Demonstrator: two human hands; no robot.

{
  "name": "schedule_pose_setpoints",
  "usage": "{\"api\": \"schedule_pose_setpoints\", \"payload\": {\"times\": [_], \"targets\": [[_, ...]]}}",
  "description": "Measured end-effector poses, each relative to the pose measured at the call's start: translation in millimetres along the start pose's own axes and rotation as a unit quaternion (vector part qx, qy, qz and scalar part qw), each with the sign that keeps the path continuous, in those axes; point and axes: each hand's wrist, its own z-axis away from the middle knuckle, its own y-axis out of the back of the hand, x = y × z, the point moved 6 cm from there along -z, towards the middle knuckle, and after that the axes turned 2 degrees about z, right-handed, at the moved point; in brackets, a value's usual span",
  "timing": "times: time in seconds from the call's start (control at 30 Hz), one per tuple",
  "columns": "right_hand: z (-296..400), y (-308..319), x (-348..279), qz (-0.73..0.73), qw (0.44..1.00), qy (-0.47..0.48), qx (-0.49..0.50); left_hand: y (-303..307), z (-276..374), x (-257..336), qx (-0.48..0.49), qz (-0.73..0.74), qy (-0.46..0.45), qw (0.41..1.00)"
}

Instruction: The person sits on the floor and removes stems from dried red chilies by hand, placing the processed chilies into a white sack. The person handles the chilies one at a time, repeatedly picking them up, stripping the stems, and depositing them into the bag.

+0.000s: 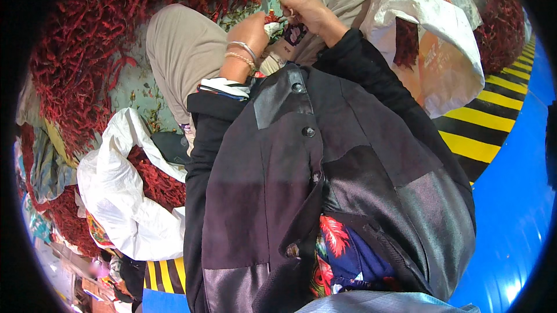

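Observation:
My left hand (249, 36), with bracelets at the wrist, is curled above my crossed legs. It holds a small dried red chilli (271, 17) near the fingertips. Something white (273, 28), perhaps cloth or a finger wrap, shows at the same fingers. Close by, my right hand (308, 12) is bent with its fingertips pinched on a thin chilli stem (285, 18). Beneath the hands are my beige trousers (185, 39) and a purple patterned sock (295, 33). Fingers partly hide what lies between the two hands.
A large heap of dried red chillies (130, 12) spreads ahead and to the left. White sacks stand at my left (109, 208) and right (417, 6); chillies show inside the left one. Yellow-and-black striped flooring (483, 126) and blue flooring (518, 173) lie at the right.

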Motion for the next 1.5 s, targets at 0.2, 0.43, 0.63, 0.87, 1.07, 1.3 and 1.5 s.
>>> {"api": "schedule_pose_setpoints", "payload": {"times": [0.2,0.43,0.63,0.87,1.07,1.3,1.5], "targets": [[8,-6,-9,0.106,0.993,-0.008,0.041,7,2,-33,0.009,0.747,0.150,0.648],[25,-26,-26,0.274,0.958,0.080,0.025,14,0,-44,0.116,0.820,0.129,0.546],[36,-57,-39,0.398,0.894,0.204,-0.011,14,-1,-47,0.205,0.754,0.136,0.609],[39,-65,-42,0.485,0.834,0.258,0.058,3,-1,-67,0.289,0.571,0.180,0.747],[42,-68,-45,0.512,0.789,0.322,0.107,-3,-1,-72,0.289,0.514,0.199,0.783],[-4,-14,10,0.216,0.968,0.015,0.131,1,6,-36,0.310,0.621,0.111,0.711],[29,-33,-29,0.528,0.794,0.265,0.145,5,12,-57,0.295,0.747,0.235,0.547]]}}
